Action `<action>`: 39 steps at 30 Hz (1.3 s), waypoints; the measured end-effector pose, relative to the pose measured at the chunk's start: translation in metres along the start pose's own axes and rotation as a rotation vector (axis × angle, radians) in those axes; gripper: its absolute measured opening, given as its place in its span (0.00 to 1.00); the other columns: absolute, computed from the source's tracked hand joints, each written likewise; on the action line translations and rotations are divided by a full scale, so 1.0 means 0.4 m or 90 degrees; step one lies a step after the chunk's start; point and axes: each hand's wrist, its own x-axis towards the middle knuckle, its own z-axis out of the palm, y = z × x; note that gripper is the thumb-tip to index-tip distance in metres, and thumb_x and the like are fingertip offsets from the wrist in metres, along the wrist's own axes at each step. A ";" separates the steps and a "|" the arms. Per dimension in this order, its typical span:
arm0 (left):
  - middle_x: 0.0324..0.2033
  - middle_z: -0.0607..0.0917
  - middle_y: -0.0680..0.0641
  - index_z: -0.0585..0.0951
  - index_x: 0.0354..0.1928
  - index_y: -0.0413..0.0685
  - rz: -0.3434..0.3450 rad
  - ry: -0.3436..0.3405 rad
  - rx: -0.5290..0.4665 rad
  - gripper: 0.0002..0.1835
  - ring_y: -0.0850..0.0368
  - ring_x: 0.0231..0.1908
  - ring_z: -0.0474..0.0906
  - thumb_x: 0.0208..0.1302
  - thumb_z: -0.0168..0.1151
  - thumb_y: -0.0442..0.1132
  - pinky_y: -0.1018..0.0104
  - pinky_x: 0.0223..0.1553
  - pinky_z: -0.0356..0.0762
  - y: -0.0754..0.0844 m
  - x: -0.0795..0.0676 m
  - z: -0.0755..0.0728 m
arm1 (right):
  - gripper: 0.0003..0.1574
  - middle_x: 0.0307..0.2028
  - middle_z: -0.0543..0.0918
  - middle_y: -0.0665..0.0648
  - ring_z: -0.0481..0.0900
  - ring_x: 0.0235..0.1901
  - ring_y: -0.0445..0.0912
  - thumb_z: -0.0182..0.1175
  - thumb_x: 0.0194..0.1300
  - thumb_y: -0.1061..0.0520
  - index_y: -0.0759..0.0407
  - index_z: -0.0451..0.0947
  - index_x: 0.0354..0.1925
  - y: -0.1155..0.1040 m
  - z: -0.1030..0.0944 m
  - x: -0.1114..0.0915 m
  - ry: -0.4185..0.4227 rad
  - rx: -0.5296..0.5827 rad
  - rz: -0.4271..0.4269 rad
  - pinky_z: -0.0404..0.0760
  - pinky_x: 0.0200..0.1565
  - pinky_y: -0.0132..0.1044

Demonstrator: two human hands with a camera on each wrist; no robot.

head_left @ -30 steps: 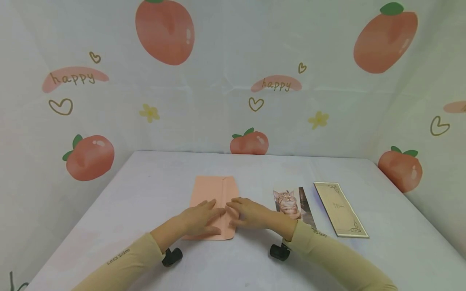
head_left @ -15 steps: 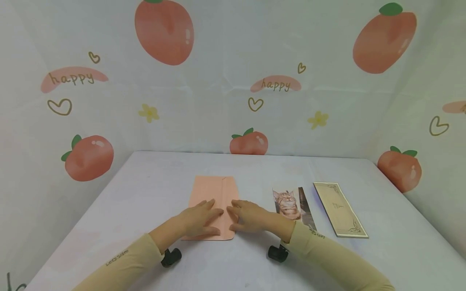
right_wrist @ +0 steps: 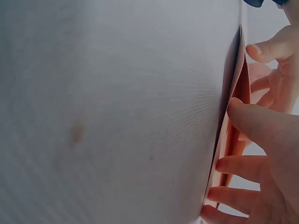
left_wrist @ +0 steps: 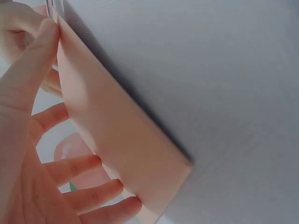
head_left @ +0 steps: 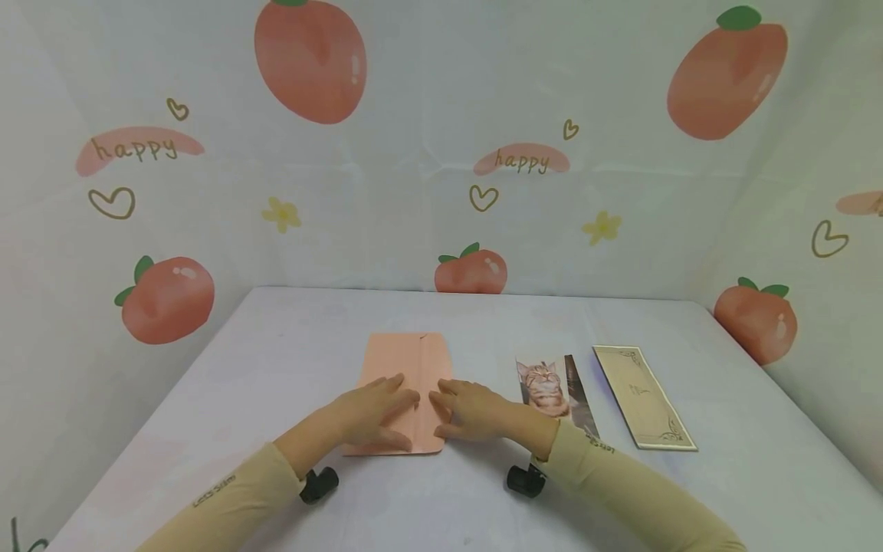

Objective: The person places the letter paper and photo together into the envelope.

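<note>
A peach-pink paper envelope point(head_left: 396, 359) lies flat on the table in the head view, a lengthwise seam or crease right of its middle. Its left part is under my left hand point(head_left: 372, 414), whose straight fingers are spread with the fingertips on the paper. My right hand point(head_left: 476, 410) rests its fingertips on the right part, the thumb at the near right corner. The left wrist view has the envelope point(left_wrist: 121, 135) running beneath the spread fingers point(left_wrist: 74, 170). In the right wrist view, a gap shows between the paper layers point(right_wrist: 239, 100) near the right hand's thumb.
Right of the envelope lies a kitten photo point(head_left: 545, 387), partly hidden by the right forearm. Farther right is a gold-beige card point(head_left: 645, 399) with ornamented corners. Black wrist cameras hang under the left wrist point(head_left: 320, 485) and right wrist point(head_left: 526, 481). A fruit-print curtain point(head_left: 386, 192) backs the white table.
My left hand has slid slightly left on the envelope. The right hand shifted a little early on and then stayed put. Envelope, photo and card keep their places.
</note>
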 end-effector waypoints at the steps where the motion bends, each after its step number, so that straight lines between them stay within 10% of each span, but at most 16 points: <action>1: 0.68 0.62 0.34 0.69 0.60 0.56 0.000 0.001 -0.001 0.36 0.31 0.65 0.61 0.52 0.62 0.64 0.37 0.57 0.68 -0.002 0.000 0.000 | 0.37 0.68 0.64 0.61 0.62 0.68 0.54 0.54 0.65 0.40 0.57 0.63 0.66 0.000 0.000 0.000 0.000 -0.001 -0.001 0.65 0.66 0.51; 39: 0.68 0.61 0.35 0.67 0.61 0.56 0.016 0.014 0.016 0.43 0.29 0.64 0.62 0.44 0.66 0.66 0.38 0.57 0.69 -0.009 0.001 0.002 | 0.35 0.64 0.68 0.66 0.67 0.64 0.57 0.56 0.64 0.42 0.60 0.67 0.62 0.019 -0.001 0.002 0.050 0.039 -0.041 0.67 0.64 0.50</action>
